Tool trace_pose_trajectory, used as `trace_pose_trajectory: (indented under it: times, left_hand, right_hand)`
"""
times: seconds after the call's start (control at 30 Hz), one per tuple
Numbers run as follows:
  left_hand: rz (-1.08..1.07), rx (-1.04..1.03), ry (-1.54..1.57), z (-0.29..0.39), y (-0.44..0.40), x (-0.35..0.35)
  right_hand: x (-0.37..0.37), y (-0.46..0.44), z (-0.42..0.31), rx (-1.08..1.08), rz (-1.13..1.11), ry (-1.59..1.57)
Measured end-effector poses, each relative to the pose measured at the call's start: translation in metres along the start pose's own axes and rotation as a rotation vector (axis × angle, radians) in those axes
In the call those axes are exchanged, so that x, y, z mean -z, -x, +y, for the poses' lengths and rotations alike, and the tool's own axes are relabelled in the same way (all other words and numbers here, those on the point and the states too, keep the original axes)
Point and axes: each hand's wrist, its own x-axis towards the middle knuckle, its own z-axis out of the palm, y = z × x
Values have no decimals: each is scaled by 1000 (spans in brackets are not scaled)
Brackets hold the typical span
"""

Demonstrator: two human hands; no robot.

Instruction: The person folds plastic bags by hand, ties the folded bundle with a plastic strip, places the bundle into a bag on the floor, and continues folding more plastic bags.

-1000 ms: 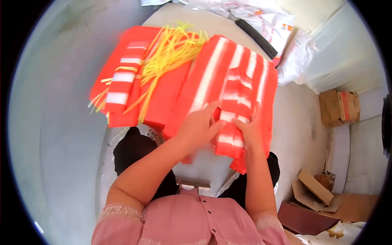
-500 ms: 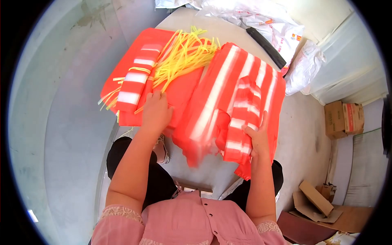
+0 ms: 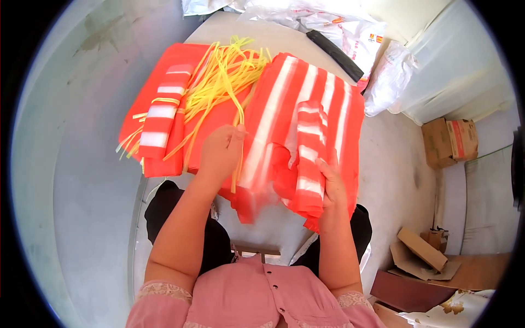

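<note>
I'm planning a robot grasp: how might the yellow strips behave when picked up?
Probably floppy: the strip in the left hand droops below the fist. Likely light, since the yellow strips look thin and narrow. They may also snag on one another, as many lie crossed in a loose heap.

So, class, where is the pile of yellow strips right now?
In the head view, the yellow strips lie left of centre on red material, between the tied striped bundle and the large striped stack.
</note>
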Motion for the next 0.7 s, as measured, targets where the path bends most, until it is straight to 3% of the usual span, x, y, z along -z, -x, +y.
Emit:
trace_pose_trajectory:
  times: [0.1,0.23,0.33,0.43,0.53,0.7]
  left_hand:
    - [-7,-38,190,10,-1,-9]
    - [-530,291,695,3,7,-33]
    - [-782,564,667,33,23,-53]
    - [-936,610,599,42,29,-68]
    - [-981,664,633,53,30,-72]
    - [-719,481,770,56,37,-100]
  right_hand:
    - [5,2,-1,-40,-11,-5]
    - [2,8,-1,-66,30,-140]
    - [1,13,-5,-136,70,-153]
    - [-4,17,-7,-142,102,-125]
    - [1,20,-9,-91,112,-107]
    - [22,18,-15,4,188,5]
